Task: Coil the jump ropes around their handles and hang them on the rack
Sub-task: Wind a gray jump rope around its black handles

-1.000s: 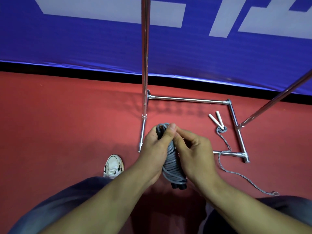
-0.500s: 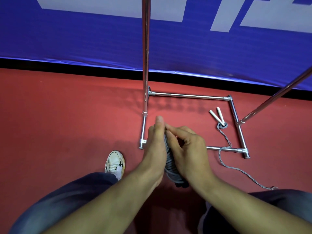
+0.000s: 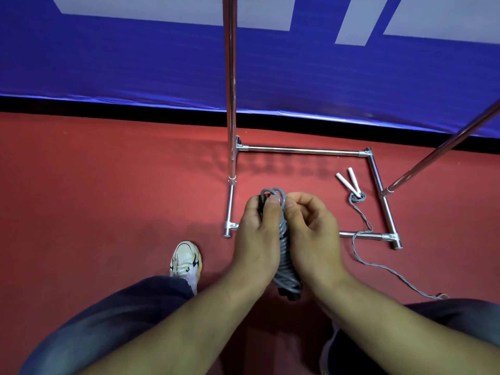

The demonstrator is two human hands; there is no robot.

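Gripping coiled grey rope (image 3: 284, 255): left hand (image 3: 257, 239), right hand (image 3: 313, 236), fingers curled.

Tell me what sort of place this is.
Probably an indoor sports hall or gym. The red sports floor runs up to a blue banner with large pale lettering, and jump ropes are being tidied by a metal rack: one coiled in the hands, a white-handled jump rope on the floor.

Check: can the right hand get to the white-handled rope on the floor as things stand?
Probably not yet. The right hand and left hand both grip the coiled rope. The white-handled rope lies uncovered on the floor inside the rack base, well below the hands.
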